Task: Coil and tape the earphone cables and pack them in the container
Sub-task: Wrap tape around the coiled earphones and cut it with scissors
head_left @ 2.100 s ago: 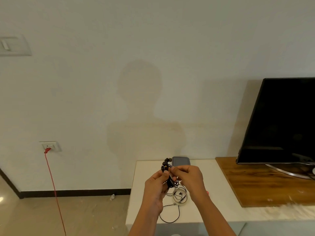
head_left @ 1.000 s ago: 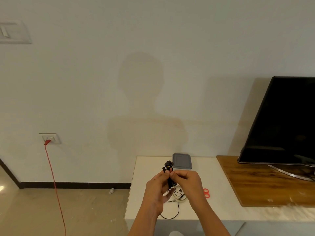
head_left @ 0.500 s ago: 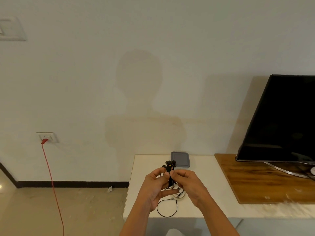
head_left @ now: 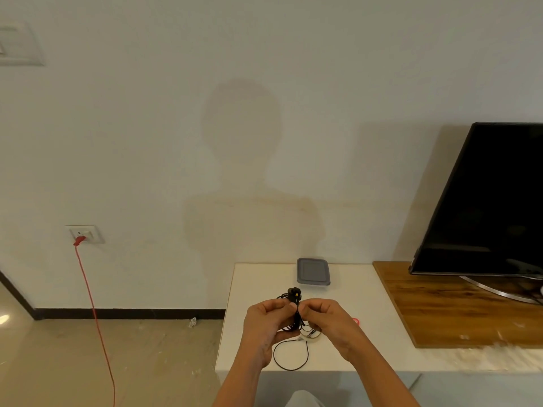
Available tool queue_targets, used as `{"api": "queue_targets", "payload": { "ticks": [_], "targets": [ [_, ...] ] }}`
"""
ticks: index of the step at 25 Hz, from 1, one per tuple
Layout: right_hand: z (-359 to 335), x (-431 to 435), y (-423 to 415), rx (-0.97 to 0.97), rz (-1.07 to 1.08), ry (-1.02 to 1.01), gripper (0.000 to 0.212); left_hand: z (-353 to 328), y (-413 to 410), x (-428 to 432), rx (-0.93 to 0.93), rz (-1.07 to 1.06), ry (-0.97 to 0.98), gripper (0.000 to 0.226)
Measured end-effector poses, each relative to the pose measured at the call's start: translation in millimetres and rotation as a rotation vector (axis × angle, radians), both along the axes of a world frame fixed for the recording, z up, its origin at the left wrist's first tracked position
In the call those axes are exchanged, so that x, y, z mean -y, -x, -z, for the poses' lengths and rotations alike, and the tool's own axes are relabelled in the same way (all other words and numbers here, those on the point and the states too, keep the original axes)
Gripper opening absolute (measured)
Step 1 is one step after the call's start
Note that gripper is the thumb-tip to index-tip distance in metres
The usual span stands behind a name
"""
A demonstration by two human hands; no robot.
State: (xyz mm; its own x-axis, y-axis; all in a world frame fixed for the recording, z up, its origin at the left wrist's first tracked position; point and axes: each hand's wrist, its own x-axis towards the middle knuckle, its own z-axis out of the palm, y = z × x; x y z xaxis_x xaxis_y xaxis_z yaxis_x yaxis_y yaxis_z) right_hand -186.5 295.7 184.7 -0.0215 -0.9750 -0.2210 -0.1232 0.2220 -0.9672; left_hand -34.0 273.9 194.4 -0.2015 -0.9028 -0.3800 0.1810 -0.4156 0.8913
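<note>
A coiled bundle of black earphone cable (head_left: 294,298) is pinched between both my hands above the white table (head_left: 258,289), its earbuds sticking up on top. My left hand (head_left: 269,324) grips the bundle from the left and my right hand (head_left: 326,321) pinches it from the right. A loose loop of black cable (head_left: 291,355) hangs down onto the table near its front edge. A roll of clear tape (head_left: 311,336) lies under my hands, partly hidden. The grey-lidded container (head_left: 313,271) stands shut at the back of the table.
A red scissors handle (head_left: 356,321) peeks out beside my right hand. A black TV (head_left: 484,207) stands on a wooden board (head_left: 440,306) at the right. A red cord (head_left: 94,312) hangs from a wall socket at the left, down to the floor.
My hands have sunk a little lower toward the table while still holding the bundle. The view has shifted slightly, and the scissors are now mostly hidden behind my right hand.
</note>
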Motion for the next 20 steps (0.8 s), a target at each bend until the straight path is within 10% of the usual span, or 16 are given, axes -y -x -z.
{"api": "queue_targets", "payload": {
  "ticks": [13, 20],
  "targets": [
    [-6, 1, -4, 0.037, 0.121, 0.035, 0.017, -4, 12, 0, -0.094, -0.043, -0.012, 0.013],
    [7, 2, -27, -0.248, 0.436, 0.25, 0.018, 4, 34, -8, -0.003, -0.248, 0.091, 0.011]
  ]
}}
